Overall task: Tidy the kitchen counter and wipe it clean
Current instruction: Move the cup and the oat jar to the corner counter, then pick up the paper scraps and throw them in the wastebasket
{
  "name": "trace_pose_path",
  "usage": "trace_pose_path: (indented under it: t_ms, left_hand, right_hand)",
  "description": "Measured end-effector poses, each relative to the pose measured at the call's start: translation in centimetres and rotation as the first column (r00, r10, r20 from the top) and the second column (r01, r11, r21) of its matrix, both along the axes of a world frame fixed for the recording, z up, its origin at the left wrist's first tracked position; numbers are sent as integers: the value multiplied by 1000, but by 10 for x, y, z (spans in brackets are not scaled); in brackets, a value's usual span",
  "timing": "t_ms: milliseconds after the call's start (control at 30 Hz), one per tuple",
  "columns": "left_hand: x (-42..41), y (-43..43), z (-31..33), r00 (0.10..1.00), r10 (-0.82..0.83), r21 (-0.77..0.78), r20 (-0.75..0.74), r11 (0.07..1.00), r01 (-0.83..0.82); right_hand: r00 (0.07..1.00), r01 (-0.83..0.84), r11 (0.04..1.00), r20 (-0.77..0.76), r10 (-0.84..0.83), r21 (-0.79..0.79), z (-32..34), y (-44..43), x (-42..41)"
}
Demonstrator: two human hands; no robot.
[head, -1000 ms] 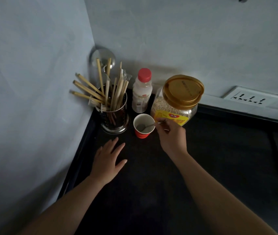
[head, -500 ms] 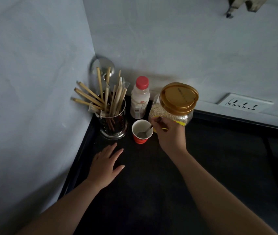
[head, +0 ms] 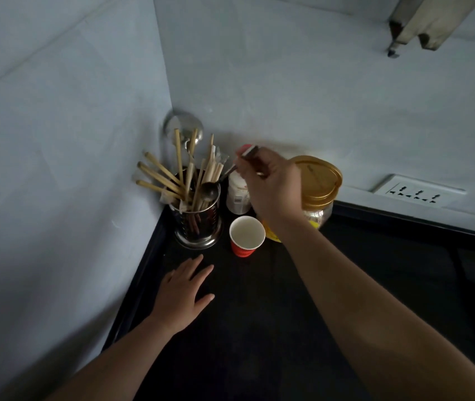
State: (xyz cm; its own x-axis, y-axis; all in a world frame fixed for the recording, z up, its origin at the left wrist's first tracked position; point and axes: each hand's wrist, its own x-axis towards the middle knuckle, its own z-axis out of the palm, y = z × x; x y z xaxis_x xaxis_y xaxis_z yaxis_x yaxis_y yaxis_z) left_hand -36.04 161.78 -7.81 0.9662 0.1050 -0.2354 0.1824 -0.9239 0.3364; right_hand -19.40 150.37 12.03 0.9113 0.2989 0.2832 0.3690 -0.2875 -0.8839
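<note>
Metal spoon (head: 210, 191) pinched in right hand (head: 272, 183) above utensil holder (head: 198, 225), left hand (head: 182, 296) flat, fingers straight, on counter (head: 259, 328)

crowded corner, cup (head: 247, 235) beside holder (head: 197, 224)

A white socket plate (head: 418, 191) sits on the grey wall (head: 288, 82).

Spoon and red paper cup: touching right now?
Apart. The head view shows the right hand holding the spoon with its bowl at the utensil holder's top, above and left of the cup, with a plain gap between them.
</note>
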Motion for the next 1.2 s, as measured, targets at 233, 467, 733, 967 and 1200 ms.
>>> trace_pose_path:
  t_ms: [233,467,733,967,1200]
  left_hand:
    - [3,3,10,998,-43,18,-55,999,45]
    - [3,2,16,995,-44,21,-88,999,46]
    - [-3,-13,47,999,34,5,9,999,-34]
    - [-70,-86,78,972,236,-328,1,918,-223]
    - [-133,-205,98,921,333,-619,-202,686,-384]
  right_hand:
    - [988,-117,958,-133,84,-263,-36,20,-4]
    - [970,-193,921,-206,128,-339,-46,5,-12]
    - [935,-239,790,-353,30,-565,-75,-79,-80]
    - [856,-248,842,-516,-41,-479,-83,-181,-161]
    - [774,-134,940,-626,-98,-313,-96,-299,-238]
